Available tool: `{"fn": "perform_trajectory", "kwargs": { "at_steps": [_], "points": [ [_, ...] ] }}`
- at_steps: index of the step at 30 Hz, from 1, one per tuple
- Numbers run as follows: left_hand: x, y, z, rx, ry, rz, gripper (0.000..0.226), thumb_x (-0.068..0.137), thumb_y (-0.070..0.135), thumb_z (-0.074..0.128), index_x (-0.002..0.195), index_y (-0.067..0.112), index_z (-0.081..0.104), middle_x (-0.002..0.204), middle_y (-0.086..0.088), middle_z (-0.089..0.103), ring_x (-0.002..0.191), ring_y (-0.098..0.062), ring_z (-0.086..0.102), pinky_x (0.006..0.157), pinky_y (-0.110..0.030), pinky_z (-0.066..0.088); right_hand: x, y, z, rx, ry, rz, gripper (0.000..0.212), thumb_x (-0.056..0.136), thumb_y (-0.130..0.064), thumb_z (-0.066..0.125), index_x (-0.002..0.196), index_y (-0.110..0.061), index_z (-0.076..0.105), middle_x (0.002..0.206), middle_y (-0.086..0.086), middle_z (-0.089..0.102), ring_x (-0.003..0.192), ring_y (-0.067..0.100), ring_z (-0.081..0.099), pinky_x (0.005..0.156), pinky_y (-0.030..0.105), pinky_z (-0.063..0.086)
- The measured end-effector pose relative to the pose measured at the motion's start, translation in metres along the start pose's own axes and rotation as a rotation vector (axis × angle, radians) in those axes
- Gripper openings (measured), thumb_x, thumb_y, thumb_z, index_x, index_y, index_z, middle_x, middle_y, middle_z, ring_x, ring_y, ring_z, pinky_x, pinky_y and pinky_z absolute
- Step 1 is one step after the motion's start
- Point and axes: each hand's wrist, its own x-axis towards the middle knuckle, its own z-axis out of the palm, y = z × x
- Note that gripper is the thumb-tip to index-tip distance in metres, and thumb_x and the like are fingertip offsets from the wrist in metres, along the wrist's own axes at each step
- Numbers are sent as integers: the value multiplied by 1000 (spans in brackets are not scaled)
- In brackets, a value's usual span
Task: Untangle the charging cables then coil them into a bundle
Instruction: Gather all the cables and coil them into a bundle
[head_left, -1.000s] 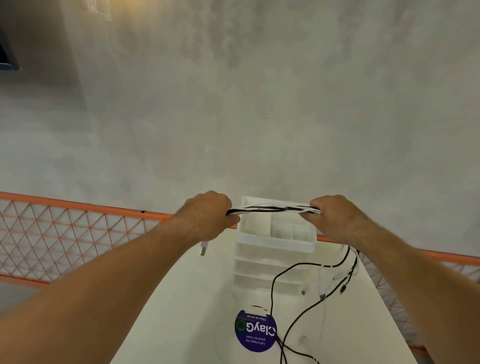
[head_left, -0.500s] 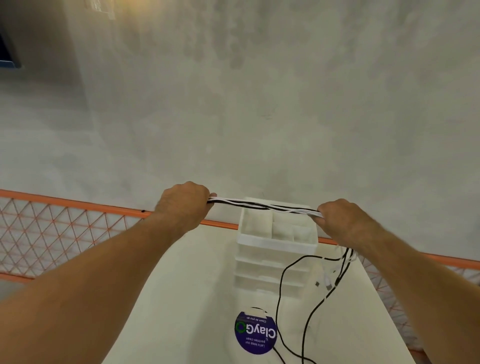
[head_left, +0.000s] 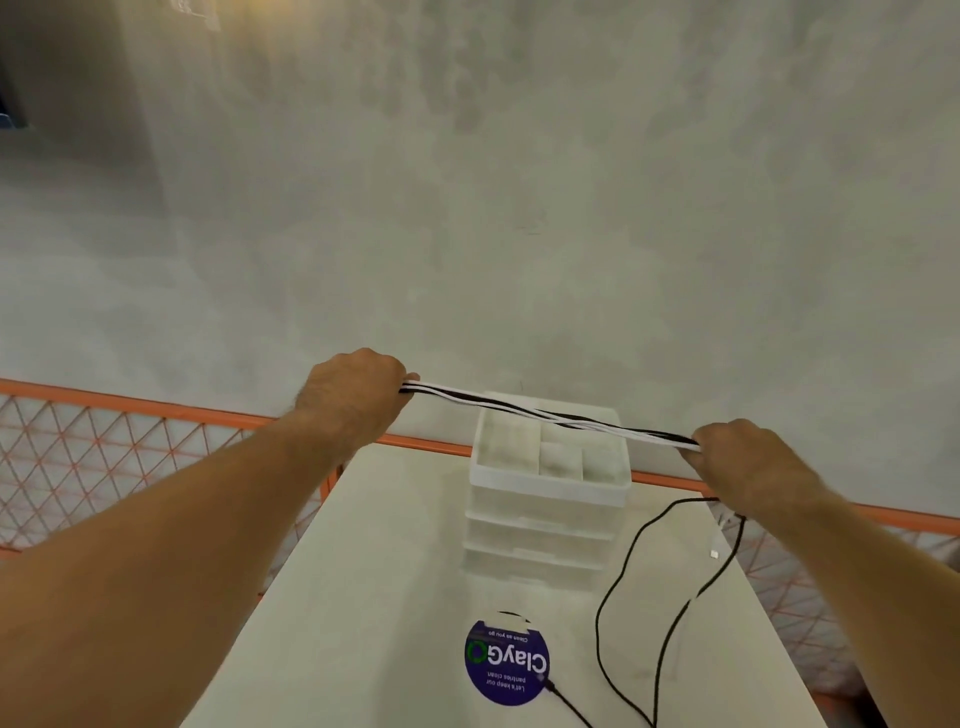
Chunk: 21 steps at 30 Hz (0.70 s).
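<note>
Fingers grip cables taut, abv drawers

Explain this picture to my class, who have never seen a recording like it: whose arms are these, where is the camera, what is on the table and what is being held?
There is no machine here. The camera sits on a person's head and looks forward and down, so the two bare arms reaching in are that person's own.

The left hand and the right hand each grip one end of a stretch of black and white cables, held taut in the air between them. Loose black lengths hang from the right hand down onto the table.

On the white table stands a clear plastic drawer unit with open compartments on top. Nearer the person is a round purple sticker. Behind the table are an orange mesh fence and a grey wall.
</note>
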Motion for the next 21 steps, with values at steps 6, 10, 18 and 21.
{"fn": "perform_trajectory", "kwargs": {
  "at_steps": [6,10,18,21],
  "points": [
    [-2,29,-7,-30,-22,33,28,101,31,41,82,17,55,67,1,49,66,-22,59,59,-28,46,-13,-13,-4,288,-482,-72,66,72,-57,76,124,-25,49,121,-3,59,107,15,58,85,29,46],
    [-10,63,-13,122,-5,160,19,97,17,45,87,16,61,67,2,51,58,-20,54,56,-28,40,-30,-69,-18,660,-483,-223,115,62,-60,81,152,-32,16,151,-10,36,133,12,41,105,28,35],
    [-20,92,-29,341,9,363,18,89,4,53,96,16,63,81,0,52,69,-21,51,59,-30,38,-35,-150,-18,777,-273,-153,36,97,-40,43,94,-12,66,91,4,72,84,28,69,78,42,56],
    [-21,78,-24,361,70,355,21,92,7,49,95,21,64,78,3,52,65,-19,48,58,-30,33,-37,-144,-29,452,-179,-204,45,99,-51,35,83,-15,58,87,2,64,77,25,62,72,36,51]
  ]
}}
